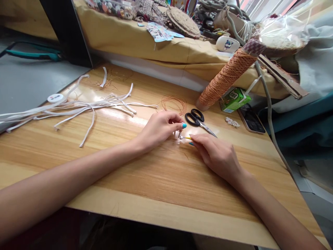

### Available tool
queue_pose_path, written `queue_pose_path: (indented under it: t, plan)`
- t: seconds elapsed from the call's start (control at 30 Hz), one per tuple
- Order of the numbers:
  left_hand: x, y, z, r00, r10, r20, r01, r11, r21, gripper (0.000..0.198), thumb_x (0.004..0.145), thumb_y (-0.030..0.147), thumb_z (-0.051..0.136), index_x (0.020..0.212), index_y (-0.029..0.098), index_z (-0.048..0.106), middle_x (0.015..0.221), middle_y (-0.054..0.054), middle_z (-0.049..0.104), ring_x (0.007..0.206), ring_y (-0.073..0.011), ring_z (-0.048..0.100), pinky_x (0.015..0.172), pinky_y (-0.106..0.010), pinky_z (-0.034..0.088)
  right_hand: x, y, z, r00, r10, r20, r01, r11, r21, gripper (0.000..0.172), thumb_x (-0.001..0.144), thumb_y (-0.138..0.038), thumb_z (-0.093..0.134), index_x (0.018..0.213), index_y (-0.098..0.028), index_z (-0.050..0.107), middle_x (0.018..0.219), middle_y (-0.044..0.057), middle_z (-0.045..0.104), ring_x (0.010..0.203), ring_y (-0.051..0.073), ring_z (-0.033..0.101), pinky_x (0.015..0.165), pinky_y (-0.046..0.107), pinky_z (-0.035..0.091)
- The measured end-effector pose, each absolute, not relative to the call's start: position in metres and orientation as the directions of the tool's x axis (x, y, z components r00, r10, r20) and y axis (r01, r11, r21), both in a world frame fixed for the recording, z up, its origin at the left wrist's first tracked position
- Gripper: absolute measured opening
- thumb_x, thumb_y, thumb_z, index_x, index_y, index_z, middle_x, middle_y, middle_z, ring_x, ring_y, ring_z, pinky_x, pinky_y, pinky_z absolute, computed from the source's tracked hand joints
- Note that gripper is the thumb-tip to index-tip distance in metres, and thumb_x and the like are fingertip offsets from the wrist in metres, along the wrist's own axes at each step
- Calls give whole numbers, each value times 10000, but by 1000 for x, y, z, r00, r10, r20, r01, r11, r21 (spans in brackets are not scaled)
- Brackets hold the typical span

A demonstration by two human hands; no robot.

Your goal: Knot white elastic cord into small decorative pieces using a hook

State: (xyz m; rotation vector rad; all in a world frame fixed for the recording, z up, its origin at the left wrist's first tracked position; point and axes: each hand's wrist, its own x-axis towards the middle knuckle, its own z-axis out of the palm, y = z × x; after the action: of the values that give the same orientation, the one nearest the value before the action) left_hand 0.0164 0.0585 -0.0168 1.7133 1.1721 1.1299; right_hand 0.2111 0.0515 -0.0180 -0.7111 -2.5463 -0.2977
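Observation:
Near the middle of the table, my left hand (166, 125) is closed in a pinch, thumb against fingers. It grips something small and pale that hangs just below the fingertips; its kind is too small to tell. My right hand (217, 149) pinches a thin yellow tool (186, 138), whose pale tip points left and meets the small piece under my left hand. Most of the tool's length is hidden in the fingers. Black-handled scissors (199, 119) lie just beyond my right hand. A loose coil of thin orange-brown cord (173, 104) rests behind my left hand.
White cords (104, 102) spread over the table's left side, near a round white object (55, 98). A tall cone of orange-brown cord (229, 78) leans at the back right, beside a green carton (235, 99), a phone (251, 119) and small white beads (232, 122). A cluttered cloth-covered ledge (145, 48) runs behind.

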Motion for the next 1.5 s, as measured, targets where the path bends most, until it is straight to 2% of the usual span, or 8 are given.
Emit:
queue_pose_path:
  t: [0.27, 0.37, 0.67, 0.77, 0.9, 1.03, 1.37, 1.5]
  plan:
    - [17, 58, -16, 194, 950, 245, 301, -295, 907, 73, 735, 133, 564, 705, 117, 628, 665, 2, 628, 631, -87, 525, 590, -199, 381, 210, 51, -14, -780, 325, 535, 510, 826, 240, 123, 796, -95, 497, 883, -131, 576, 751, 62, 692, 611, 137, 627, 553, 223, 462]
    - [17, 58, -16, 203, 950, 238, 302, -292, 907, 71, 735, 134, 565, 710, 114, 629, 663, 1, 622, 628, -88, 522, 584, -198, 381, 209, 51, -12, -786, 326, 525, 514, 816, 263, 141, 782, -68, 502, 886, -127, 576, 774, 70, 687, 653, 156, 621, 583, 247, 461]
    - [17, 58, -16, 245, 936, 251, 289, -318, 903, 68, 729, 88, 558, 705, 106, 620, 669, 0, 620, 633, -84, 527, 578, -188, 388, 210, 50, -15, -752, 348, 559, 542, 809, 226, 151, 780, -152, 561, 924, -154, 516, 742, 37, 647, 603, 114, 594, 532, 199, 455]
    - [18, 58, -16, 238, 937, 257, 287, -321, 903, 63, 726, 89, 566, 700, 105, 621, 667, 0, 622, 631, -84, 529, 581, -188, 391, 211, 51, -17, -775, 356, 523, 502, 849, 164, 112, 793, -112, 522, 895, -159, 515, 752, 47, 651, 633, 125, 609, 551, 211, 473]
    - [18, 58, -15, 239, 934, 265, 289, -329, 899, 71, 724, 80, 564, 704, 111, 624, 675, 1, 632, 639, -85, 537, 596, -192, 400, 211, 53, -17, -766, 327, 553, 452, 886, 101, 99, 794, -90, 498, 869, -151, 519, 735, 60, 662, 685, 150, 633, 583, 232, 497]
    - [18, 56, -14, 241, 934, 265, 310, -333, 890, 78, 724, 82, 563, 700, 123, 626, 680, 4, 637, 645, -93, 540, 610, -206, 406, 209, 55, -17, -769, 373, 519, 456, 889, 38, 92, 804, -85, 471, 850, -145, 523, 740, 63, 665, 671, 148, 634, 568, 229, 489]
    - [20, 55, -13, 247, 934, 258, 361, -336, 870, 67, 727, 89, 571, 705, 120, 626, 705, -5, 630, 676, -100, 532, 635, -215, 396, 208, 53, -15, -737, 424, 526, 577, 800, 163, 139, 826, -128, 443, 738, -141, 550, 600, 36, 628, 496, 130, 565, 483, 229, 397]
    - [20, 55, -13, 236, 935, 266, 377, -340, 862, 72, 727, 71, 565, 707, 113, 621, 699, -6, 623, 671, -98, 524, 629, -213, 391, 203, 48, -16, -678, 527, 513, 646, 760, 73, 158, 844, -119, 399, 800, -149, 548, 661, 39, 619, 581, 142, 580, 529, 239, 424]
